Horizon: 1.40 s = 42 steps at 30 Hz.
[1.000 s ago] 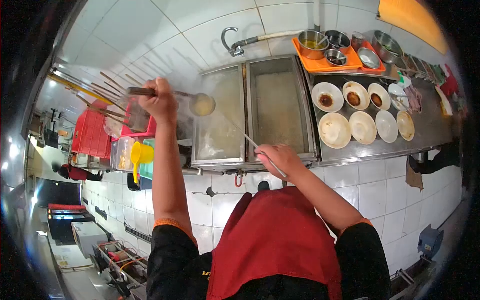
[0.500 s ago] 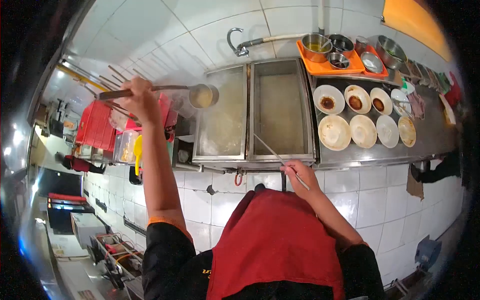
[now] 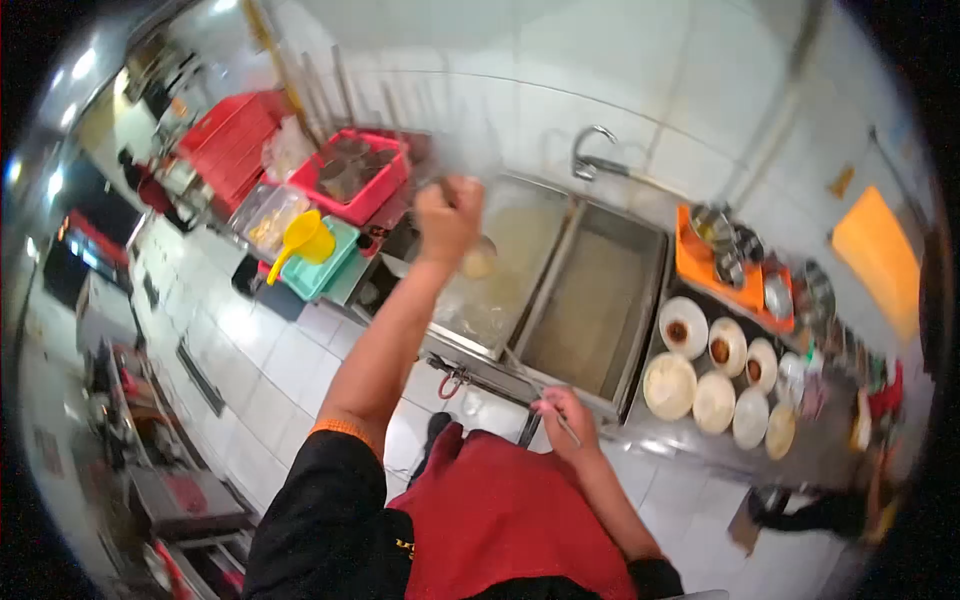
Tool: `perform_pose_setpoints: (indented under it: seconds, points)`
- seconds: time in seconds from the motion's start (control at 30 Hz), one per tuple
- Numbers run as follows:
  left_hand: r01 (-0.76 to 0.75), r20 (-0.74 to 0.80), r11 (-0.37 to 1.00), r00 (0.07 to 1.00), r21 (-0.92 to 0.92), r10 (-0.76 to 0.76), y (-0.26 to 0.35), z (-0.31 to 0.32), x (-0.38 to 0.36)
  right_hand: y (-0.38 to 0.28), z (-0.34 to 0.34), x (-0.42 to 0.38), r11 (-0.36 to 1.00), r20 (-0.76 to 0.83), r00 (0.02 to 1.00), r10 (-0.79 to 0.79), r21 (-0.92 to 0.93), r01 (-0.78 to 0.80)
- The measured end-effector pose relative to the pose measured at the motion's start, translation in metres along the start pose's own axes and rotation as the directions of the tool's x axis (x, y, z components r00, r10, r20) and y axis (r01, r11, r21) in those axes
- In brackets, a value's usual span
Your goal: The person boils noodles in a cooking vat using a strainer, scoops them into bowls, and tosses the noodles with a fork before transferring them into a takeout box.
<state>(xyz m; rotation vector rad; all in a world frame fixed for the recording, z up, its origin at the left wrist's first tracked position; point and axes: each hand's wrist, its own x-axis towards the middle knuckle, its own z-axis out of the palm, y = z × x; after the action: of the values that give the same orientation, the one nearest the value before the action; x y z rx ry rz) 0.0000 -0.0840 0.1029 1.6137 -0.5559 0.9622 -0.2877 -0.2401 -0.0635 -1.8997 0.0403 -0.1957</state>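
Note:
My left hand is closed around the handle of a noodle strainer, raised over the left vat. Beside the wrist shows the strainer's round basket, with something pale inside; my hand and forearm hide most of the handle. The left vat holds cloudy, bubbling liquid. My right hand grips a long thin metal stick, whose far end lies near the front rim between the vats. The right vat holds murky, calmer liquid.
Two rows of bowls stand on the right counter, some with dark sauce. Behind them is an orange tray of metal pots. Left are a pink basket and a yellow scoop. A faucet juts from the wall.
The view has swung left and tilted. My left hand has brought the strainer from the left side to above the left vat. My right hand still holds the stick near the front rim.

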Motion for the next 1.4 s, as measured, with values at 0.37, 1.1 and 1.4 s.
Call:
perform_pose_setpoints:
  seconds: [0.37, 1.1, 1.4]
  points:
    - [-0.011, 0.250, 0.948, 0.964, -0.319, 0.096, -0.012, -0.057, -0.041, -0.052, 0.142, 0.129, 0.830, 0.549, 0.795, -0.259, -0.294, 0.473]
    - [0.031, 0.226, 0.445, 0.892, -0.895, 0.391, -0.075, -0.153, 0.036, 0.007, 0.350, 0.255, 0.906, 0.401, 0.913, -0.080, -0.352, 0.234]
    - [-0.076, 0.205, 0.379, 0.734, -0.922, 0.647, -0.064, -0.139, 0.010, -0.127, 0.206, 0.208, 0.440, 0.174, 0.837, 0.520, 0.785, -0.436]
